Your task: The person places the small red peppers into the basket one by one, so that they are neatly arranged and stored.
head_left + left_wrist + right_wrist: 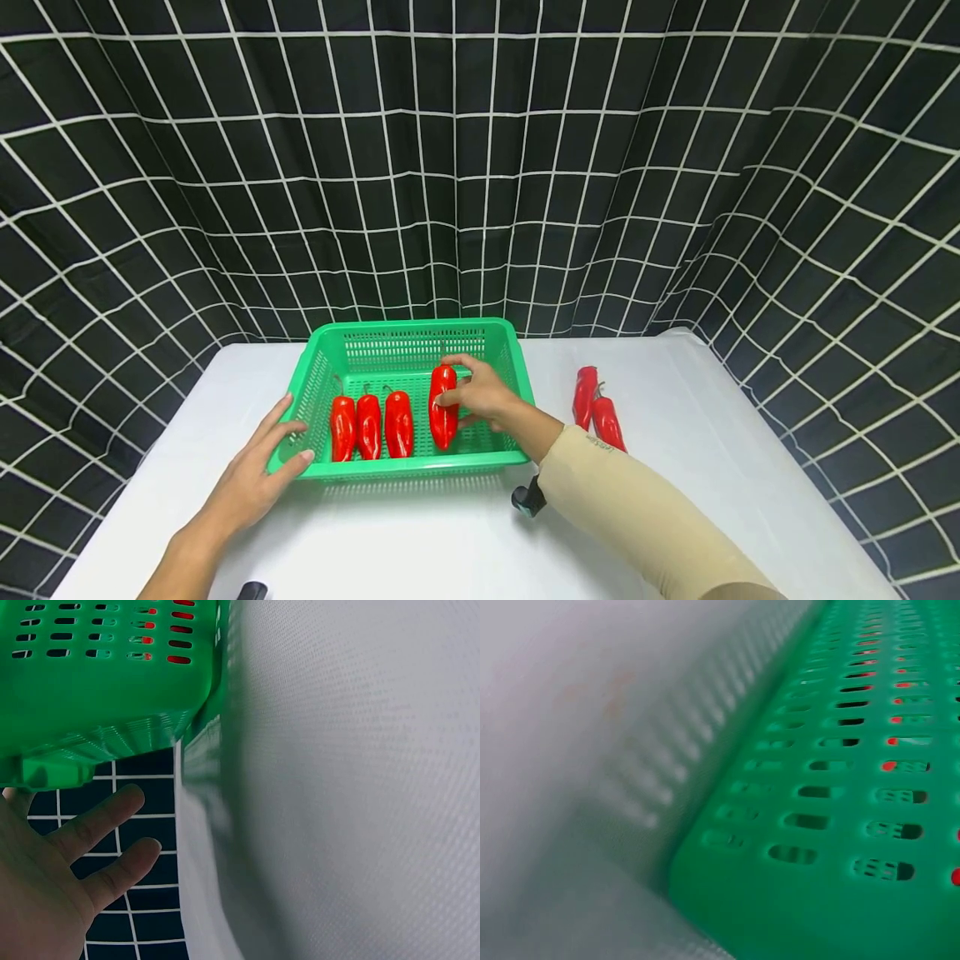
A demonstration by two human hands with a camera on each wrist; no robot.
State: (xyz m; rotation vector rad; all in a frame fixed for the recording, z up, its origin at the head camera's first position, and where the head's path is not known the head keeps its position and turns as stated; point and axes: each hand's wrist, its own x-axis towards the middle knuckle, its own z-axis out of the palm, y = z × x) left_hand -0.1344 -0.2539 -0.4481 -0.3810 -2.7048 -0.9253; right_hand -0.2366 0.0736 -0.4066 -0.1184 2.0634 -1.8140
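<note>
In the head view my right hand (480, 392) holds a long red pepper (443, 408) inside the right part of a green plastic basket (420, 468), thumb and fingers around its upper half. Three more red peppers lie in a row in the basket's left half: the leftmost pepper (342, 427), a middle pepper (369, 427) and another pepper (399, 424). My left hand (251, 475) rests at the basket's left front corner with its fingers spread. From the left wrist view, those spread fingers appear beside the basket's outer wall (112, 697). The right wrist view shows the slotted wall (832, 855), and the right hand is hidden there.
On the white table (420, 542), right of the basket, lie two red peppers, one farther back (585, 396) and one nearer (607, 423), partly behind the right forearm. A small black object (528, 498) shows under that wrist. Black cloth with white grid lines (480, 167) stands around the table.
</note>
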